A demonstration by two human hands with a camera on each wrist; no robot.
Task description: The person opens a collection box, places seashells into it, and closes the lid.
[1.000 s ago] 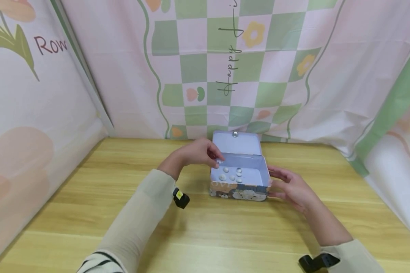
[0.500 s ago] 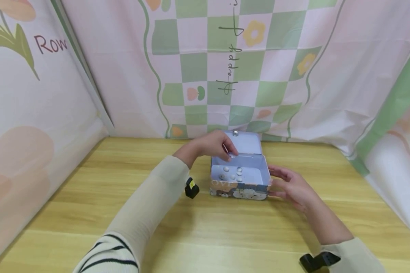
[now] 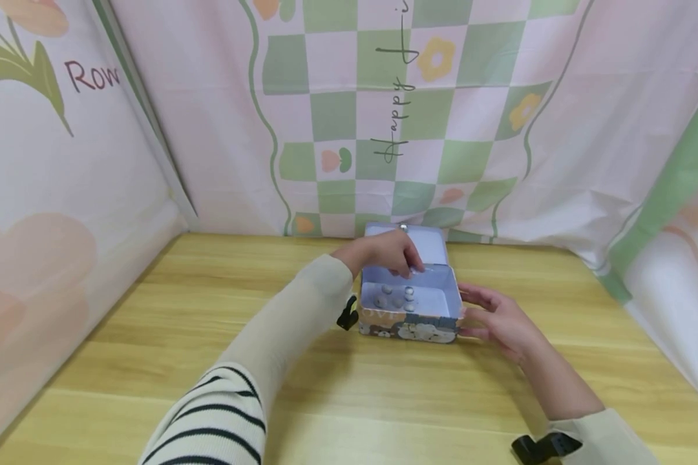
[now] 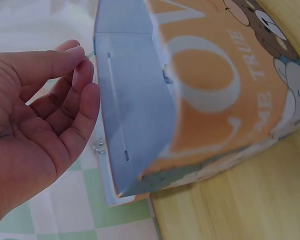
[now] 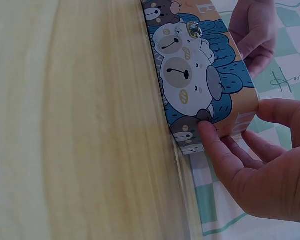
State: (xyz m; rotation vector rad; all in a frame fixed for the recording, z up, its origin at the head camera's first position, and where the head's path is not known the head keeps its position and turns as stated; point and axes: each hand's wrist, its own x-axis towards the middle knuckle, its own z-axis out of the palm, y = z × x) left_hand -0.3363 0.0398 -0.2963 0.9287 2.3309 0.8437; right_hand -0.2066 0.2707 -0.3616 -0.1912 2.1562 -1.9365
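A tin box (image 3: 407, 330) with bear pictures on its outside stands on the table, its lid (image 3: 435, 245) tipped back. Several small, round, whitish pieces (image 3: 409, 292) lie inside on the left part of its floor. Over the back of the box, my left hand (image 3: 391, 252) pinches a small pale piece between thumb and fingertips. Most of that piece is hidden; the left wrist view shows thumb and finger (image 4: 76, 52) meeting beside the open box. At the box's right end, my right hand (image 3: 503, 323) holds the corner, with thumb and fingers (image 5: 217, 150) spread around it.
The wood-grain table (image 3: 349, 400) runs toward me from the box. Close behind the lid hangs a checked green and white curtain (image 3: 378, 116). Another printed cloth (image 3: 64, 174) closes off the left side. A black wrist camera (image 3: 538, 447) sits on my right sleeve.
My left hand has moved right from the box's left wall to over its back middle, still pinching the small piece. The right hand has stayed on the box's end.
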